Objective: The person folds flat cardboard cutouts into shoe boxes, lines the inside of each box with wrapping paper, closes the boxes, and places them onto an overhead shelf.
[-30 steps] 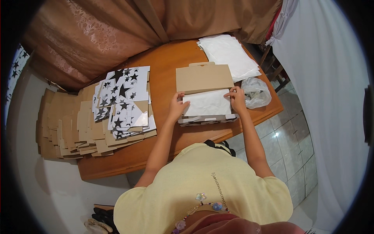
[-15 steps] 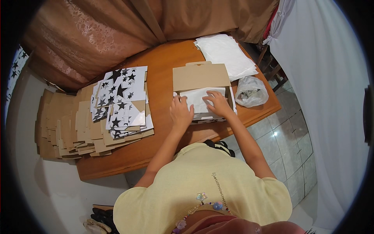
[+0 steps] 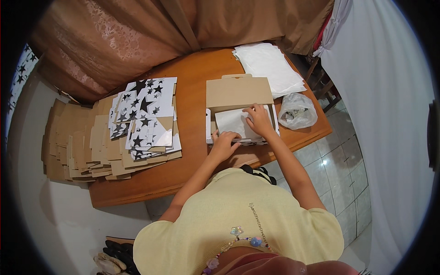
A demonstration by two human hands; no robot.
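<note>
A cardboard box [image 3: 239, 93] stands with its brown lid raised at the far side and star-printed outer walls. White paper [image 3: 230, 120] lies inside it, its left edge slanting. My left hand [image 3: 223, 145] holds the near left part of the box, fingers bent over the front wall and thumb toward the outside. Over the right part of the paper is my right hand [image 3: 260, 123], fingers bent and apart, fingertips touching the sheet. What lies beneath the paper is hidden.
Flat star-printed box blanks [image 3: 145, 106] are stacked on the table's left, beside many brown folded cardboard pieces [image 3: 101, 137]. White sheets [image 3: 268, 68] lie at the far right. A clear plastic bag [image 3: 298, 111] with small contents sits right of the box, near the wooden table's edge [image 3: 316, 134].
My left hand has moved from the paper down to the box's front wall. My right hand stays on the paper, whose left edge now sits farther right and slanted.
</note>
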